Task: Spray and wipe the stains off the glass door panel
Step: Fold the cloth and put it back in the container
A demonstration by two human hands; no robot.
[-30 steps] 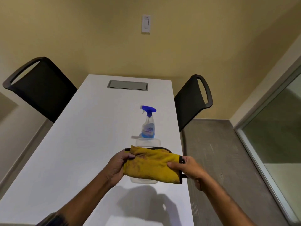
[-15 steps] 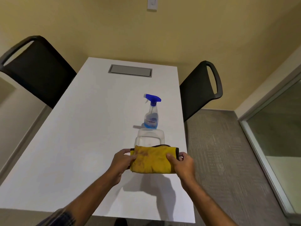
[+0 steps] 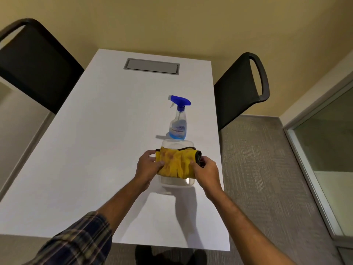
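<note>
Hands come first in the left-to-right order: the left hand point(image 3: 149, 166) is closed on the left end of a folded yellow microfibre cloth with a dark trimmed edge point(image 3: 176, 163), thumb on top and fingers curled under, and the right hand point(image 3: 207, 172) pinches the cloth's right end the same way. The cloth's long axis runs side to side between the two hands, and it is held over a clear, shallow plastic container point(image 3: 177, 183) that sits on the white rectangular tabletop point(image 3: 99, 142); whether the cloth rests on the container's rim or hangs just above it cannot be told. Directly beyond the container, upright and untouched, stands a clear spray bottle with a blue trigger head and a little blue liquid at the bottom point(image 3: 178, 121), its nozzle pointing left. It lies straight ahead of both hands, slightly closer to the right one. Further right, past a black chair with a looped back point(image 3: 240, 90) and the grey carpeted floor point(image 3: 257, 169), is the glass door panel in its pale metal frame point(image 3: 328, 142), well apart from the tabletop. By my reading, neither spraying nor wiping has begun, and the door lies on the right hand's side.
</note>
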